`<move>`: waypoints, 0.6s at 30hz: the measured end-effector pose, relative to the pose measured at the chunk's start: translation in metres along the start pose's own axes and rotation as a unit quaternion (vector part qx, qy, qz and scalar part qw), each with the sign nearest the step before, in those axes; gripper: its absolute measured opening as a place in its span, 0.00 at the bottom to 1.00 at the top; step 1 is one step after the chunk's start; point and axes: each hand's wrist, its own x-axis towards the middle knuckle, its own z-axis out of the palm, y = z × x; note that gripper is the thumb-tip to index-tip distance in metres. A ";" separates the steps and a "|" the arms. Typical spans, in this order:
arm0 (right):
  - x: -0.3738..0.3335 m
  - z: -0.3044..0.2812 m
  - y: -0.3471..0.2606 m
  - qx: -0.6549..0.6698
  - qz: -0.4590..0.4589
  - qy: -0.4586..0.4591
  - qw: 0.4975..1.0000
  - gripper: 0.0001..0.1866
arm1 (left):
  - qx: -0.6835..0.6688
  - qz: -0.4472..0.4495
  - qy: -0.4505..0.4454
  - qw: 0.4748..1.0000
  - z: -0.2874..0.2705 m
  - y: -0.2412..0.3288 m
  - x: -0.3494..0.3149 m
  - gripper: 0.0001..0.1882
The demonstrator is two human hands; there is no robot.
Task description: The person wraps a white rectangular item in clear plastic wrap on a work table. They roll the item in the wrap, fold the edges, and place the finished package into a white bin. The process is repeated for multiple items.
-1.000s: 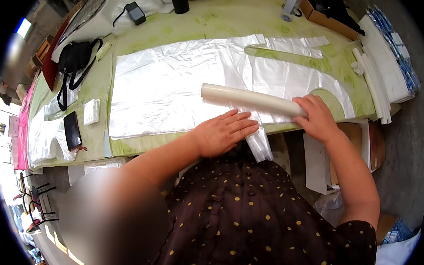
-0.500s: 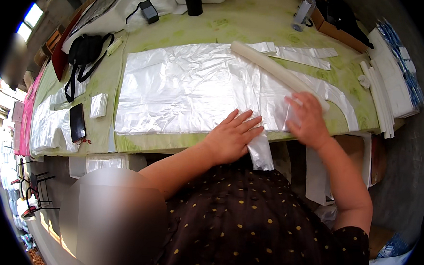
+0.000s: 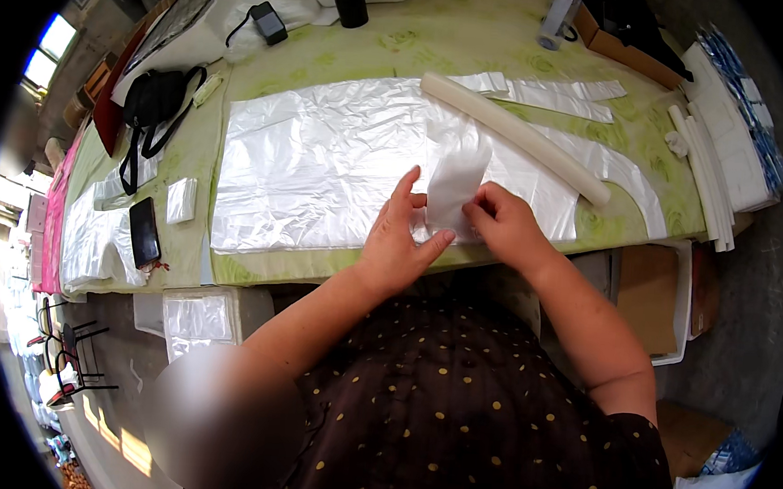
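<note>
A wide stack of thin white plastic bags (image 3: 311, 168) lies flat on the table, crinkled and shiny. Over its right part a narrow folded plastic bag (image 3: 456, 181) is raised off the pile. My right hand (image 3: 507, 226) pinches its right edge between thumb and curled fingers. On the other side, my left hand (image 3: 396, 236) is open, thumb and fingers spread, close to the folded bag's left edge. A long whitish tube (image 3: 516, 138) rests slantwise across the stack, its near end past my right hand. Handle strips (image 3: 624, 174) of the bags stretch out to the right beneath it.
On the left are a black bag (image 3: 158, 100), a phone (image 3: 145, 231), a small folded plastic packet (image 3: 182, 200) and loose plastic bags (image 3: 96, 235). A black bottle (image 3: 347, 0), a clear bottle (image 3: 559, 20) and a carton (image 3: 623, 44) stand far back. White tubes (image 3: 700, 178) lie right.
My left hand has lifted from the plastic and spread open. My right hand has come left from the tube and now pinches the folded bag, which has moved up from the table's near edge.
</note>
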 end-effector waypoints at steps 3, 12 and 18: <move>0.019 0.002 -0.001 -0.009 0.020 0.026 0.999 0.13 | 0.131 0.026 0.030 0.991 -0.003 -0.015 0.005 0.48; 0.045 0.002 -0.009 -0.124 0.114 0.007 0.986 0.17 | 0.343 0.151 -0.002 0.927 -0.012 0.002 0.033 0.43; 0.036 0.009 -0.009 -0.147 0.074 0.059 0.985 0.21 | 0.397 0.127 -0.150 0.897 0.002 -0.019 0.057 0.48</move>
